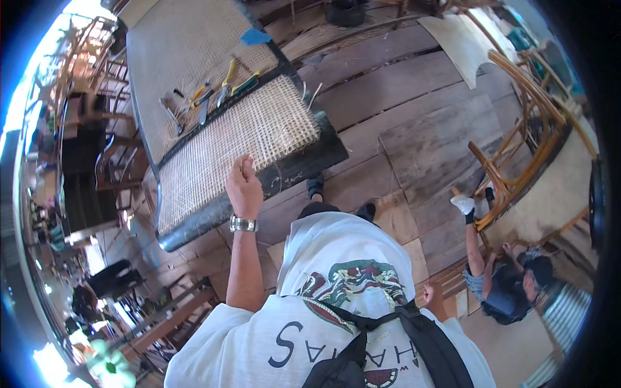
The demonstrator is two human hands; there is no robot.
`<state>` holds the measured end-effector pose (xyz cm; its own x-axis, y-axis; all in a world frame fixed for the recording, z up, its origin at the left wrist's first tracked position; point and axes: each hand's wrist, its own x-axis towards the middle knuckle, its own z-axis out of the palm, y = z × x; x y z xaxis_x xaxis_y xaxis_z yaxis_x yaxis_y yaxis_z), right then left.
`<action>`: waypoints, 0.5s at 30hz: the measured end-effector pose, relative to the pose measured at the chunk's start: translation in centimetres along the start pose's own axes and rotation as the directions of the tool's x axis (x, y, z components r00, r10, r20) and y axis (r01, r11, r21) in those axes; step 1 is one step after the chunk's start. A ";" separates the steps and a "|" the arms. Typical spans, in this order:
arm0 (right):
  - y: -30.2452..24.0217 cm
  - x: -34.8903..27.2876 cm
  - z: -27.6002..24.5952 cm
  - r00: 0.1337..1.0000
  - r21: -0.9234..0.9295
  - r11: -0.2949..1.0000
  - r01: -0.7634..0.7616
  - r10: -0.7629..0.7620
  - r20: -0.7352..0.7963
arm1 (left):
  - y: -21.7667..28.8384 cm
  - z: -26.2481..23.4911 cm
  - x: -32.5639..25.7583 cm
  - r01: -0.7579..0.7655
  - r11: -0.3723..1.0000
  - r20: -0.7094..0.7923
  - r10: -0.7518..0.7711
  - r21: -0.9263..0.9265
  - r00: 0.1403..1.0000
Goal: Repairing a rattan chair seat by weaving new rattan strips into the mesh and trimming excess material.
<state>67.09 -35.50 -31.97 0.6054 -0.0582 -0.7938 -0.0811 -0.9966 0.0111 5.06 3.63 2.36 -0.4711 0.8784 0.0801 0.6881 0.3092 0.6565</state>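
A woven cane panel point(239, 129) with a dark frame lies in front of me, with loose strand ends at its right corner. My left hand point(244, 191), with a metal watch point(244, 224) on the wrist, is at the panel's near edge. Its fingers are curled together by the cane; whatever they pinch, if anything, is too small to make out. Low at my right side, my right hand point(429, 294) shows only in part, its fingers curled in, and what is inside is hidden. On the cane lie yellow-handled pliers point(226, 83), green-handled pliers point(246, 84) and several other hand tools point(171, 116).
A blue scrap point(255, 37) rests on the panel's far right edge. Wooden boards point(420, 129) cover the floor. A bent cane chair frame point(511, 142) stands at right, beside a seated person point(511, 284). Dark wooden chairs point(123, 161) crowd the left.
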 end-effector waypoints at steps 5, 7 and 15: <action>-9.9 -5.5 1.1 0.589 -0.531 0.411 0.741 -0.777 0.221 | 0.5 3.1 -2.4 -0.233 0.928 0.084 0.218 0.292 0.972; -18.2 -9.3 2.9 0.615 -0.377 0.516 0.769 -0.759 0.215 | 3.7 2.7 -5.9 -0.230 0.970 0.340 0.190 0.079 0.921; -36.9 -34.7 3.5 0.367 0.103 0.385 0.917 -0.917 0.159 | 5.3 2.1 -6.2 -0.277 0.934 0.388 0.347 -0.226 0.854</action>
<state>46.28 3.48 -6.98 0.1704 0.9013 -0.3983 0.4423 -0.4312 -0.7864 12.77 0.60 3.79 0.0510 0.9987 0.0054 0.6488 -0.0372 0.7600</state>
